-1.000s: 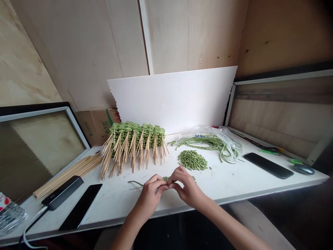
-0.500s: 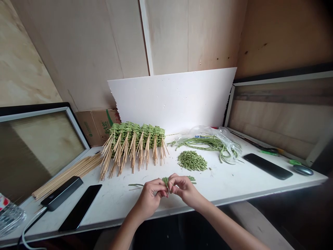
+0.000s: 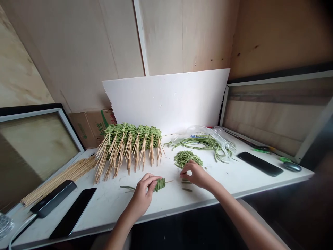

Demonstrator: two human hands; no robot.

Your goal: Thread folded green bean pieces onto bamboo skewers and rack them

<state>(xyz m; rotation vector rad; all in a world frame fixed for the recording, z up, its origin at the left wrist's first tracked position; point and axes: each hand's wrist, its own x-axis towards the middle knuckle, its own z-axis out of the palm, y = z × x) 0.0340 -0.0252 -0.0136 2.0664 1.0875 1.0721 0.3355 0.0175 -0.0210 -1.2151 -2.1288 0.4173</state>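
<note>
My left hand [image 3: 144, 191] is closed around a bamboo skewer of green bean pieces [image 3: 159, 184]. The pieces sit side by side across the stick, whose bare tip points right. Just in front of the heap of cut bean pieces [image 3: 186, 158], my right hand [image 3: 194, 173] has its thumb and forefinger curled together in a pinch. Whatever lies between those fingertips is too small to make out. Below them on the table are a few loose bean pieces [image 3: 187, 190]. A longer bean length [image 3: 127, 187] lies left of my left hand.
Filled bean skewers [image 3: 132, 133] are stacked at back left, sticks toward me. Bare skewers [image 3: 61, 175] lie further left, near a black power bank [image 3: 53, 196] and a phone [image 3: 74, 211]. Whole long beans [image 3: 205, 142] in plastic, another phone [image 3: 260, 164] and a mouse [image 3: 291, 166] occupy the right.
My hands were together at the skewer and are now apart. The right hand has moved right to the loose bean pieces; the left, moved slightly left, keeps the skewer. The view has shifted slightly.
</note>
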